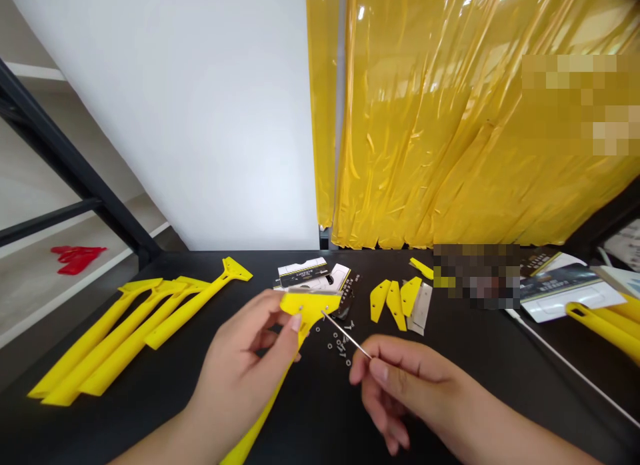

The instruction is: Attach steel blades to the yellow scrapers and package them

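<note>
Left hand (250, 358) pinching yellow scraper (305, 306) head; right hand (400, 385) gripping thin screwdriver (345, 335), tip at head. Slip likely: tip skates off, screws (340, 345) mid-worktop scatter.

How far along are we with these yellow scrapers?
Looks done: a pile of scrapers lies on the left of the table, though whether they are finished is unclear. In hand: left hand holds a scraper; right hand points a thin driver at its head. Left: loose screws, yellow plates and more handles.
</note>
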Demonstrator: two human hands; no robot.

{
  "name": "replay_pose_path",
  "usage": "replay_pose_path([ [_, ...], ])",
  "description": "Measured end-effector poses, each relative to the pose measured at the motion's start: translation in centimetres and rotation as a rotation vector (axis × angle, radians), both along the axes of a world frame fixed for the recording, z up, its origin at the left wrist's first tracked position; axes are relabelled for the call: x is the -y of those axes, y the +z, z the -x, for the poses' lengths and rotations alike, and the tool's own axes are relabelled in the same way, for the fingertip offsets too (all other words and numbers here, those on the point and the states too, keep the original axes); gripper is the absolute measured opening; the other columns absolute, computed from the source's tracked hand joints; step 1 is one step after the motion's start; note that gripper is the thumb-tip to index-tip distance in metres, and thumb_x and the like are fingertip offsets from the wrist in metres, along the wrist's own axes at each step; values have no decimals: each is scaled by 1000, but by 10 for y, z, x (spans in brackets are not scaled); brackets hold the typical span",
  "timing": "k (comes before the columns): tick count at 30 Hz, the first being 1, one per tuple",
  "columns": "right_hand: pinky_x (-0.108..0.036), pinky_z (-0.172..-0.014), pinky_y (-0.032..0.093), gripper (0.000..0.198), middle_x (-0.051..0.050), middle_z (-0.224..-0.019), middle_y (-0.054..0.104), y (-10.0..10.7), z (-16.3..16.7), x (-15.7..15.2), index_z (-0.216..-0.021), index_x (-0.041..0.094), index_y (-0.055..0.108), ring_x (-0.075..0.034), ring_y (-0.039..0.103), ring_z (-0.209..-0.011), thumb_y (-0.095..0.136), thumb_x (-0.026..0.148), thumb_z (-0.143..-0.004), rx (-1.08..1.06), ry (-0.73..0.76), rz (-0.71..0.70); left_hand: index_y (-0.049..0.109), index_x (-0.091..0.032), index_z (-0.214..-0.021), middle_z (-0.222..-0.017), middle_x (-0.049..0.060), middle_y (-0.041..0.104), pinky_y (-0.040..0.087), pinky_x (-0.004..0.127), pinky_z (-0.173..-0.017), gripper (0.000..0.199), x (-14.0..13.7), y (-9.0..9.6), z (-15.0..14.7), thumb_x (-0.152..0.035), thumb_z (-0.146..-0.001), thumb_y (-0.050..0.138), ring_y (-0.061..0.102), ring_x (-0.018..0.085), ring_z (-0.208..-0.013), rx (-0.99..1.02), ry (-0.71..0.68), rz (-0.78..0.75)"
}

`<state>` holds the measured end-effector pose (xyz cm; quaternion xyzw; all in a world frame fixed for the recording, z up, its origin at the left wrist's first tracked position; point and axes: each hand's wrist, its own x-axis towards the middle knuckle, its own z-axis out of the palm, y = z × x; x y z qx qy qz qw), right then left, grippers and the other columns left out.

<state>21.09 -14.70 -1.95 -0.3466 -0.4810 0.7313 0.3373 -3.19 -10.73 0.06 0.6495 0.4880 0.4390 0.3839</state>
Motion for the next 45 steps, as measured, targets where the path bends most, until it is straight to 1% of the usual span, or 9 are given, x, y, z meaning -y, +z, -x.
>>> replay_pose_path([
  [5,-24,-61,36,36,4,-83,51,-3,-1,-3,-106,22,61,-11,39,-67,74,53,-95,-37,-251,-146,72,-24,-101,-82,1,75,66,31,-64,21,9,7,-15,-43,-92,77,76,21,-69,415,-161,482],
  [9,-22,-53,24,38,6,-74,45,-2,-14,-5,-96,19,63,-8,31,-60,79,53,-90,-9,-120,-51,73,-20,-101,-88,5,78,66,32,-67,26,14,14,-27,-45,-95,74,79,22,-71,373,-391,643],
  [12,-22,-52,22,40,5,-71,45,5,-27,-8,-82,16,62,-8,33,-61,79,51,-92,73,-79,-64,75,-23,-115,-107,8,80,64,41,-91,26,-5,21,-23,-42,-100,68,79,28,-101,187,-582,492],
  [15,-23,-51,19,34,7,-68,41,11,-41,-14,-84,17,64,-7,25,-56,78,47,-94,-29,-263,-69,72,-30,-134,-144,7,70,41,48,-123,35,-46,22,-10,-33,-100,67,61,29,-139,-176,-584,6],
  [17,-24,-51,19,31,8,-64,37,14,-48,-21,-83,19,62,-8,21,-55,78,43,-94,-119,-409,-69,69,-32,-141,-156,8,61,29,53,-129,45,-76,17,-2,-28,-96,70,42,31,-155,-489,-633,-231],
  [22,-25,-50,22,36,8,-61,34,15,-59,-39,-76,22,52,-11,17,-56,74,42,-97,-228,-584,-60,75,-34,-133,-155,6,63,30,52,-129,44,-114,5,3,-25,-90,77,39,33,-157,-588,-735,-215],
  [29,-23,-47,24,36,9,-61,33,6,-64,-50,-75,22,48,-10,14,-54,72,39,-97,-261,-664,-20,72,-30,-138,-153,7,64,27,48,-129,60,-123,5,-5,-20,-81,83,40,34,-156,-590,-707,-124],
  [37,-22,-47,28,32,7,-65,34,15,-71,-50,-79,23,49,-12,20,-55,70,37,-98,-323,-796,-104,83,-32,-117,-136,3,75,44,42,-116,42,-131,17,-14,-26,-75,88,65,30,-130,-346,-720,52],
  [45,-25,-53,36,13,4,-63,43,30,-71,-33,-89,24,68,-12,35,-57,69,33,-99,-232,-932,-464,70,-20,-135,-144,13,70,51,42,-113,38,-78,14,-6,-40,-104,58,63,29,-136,154,-382,277],
])
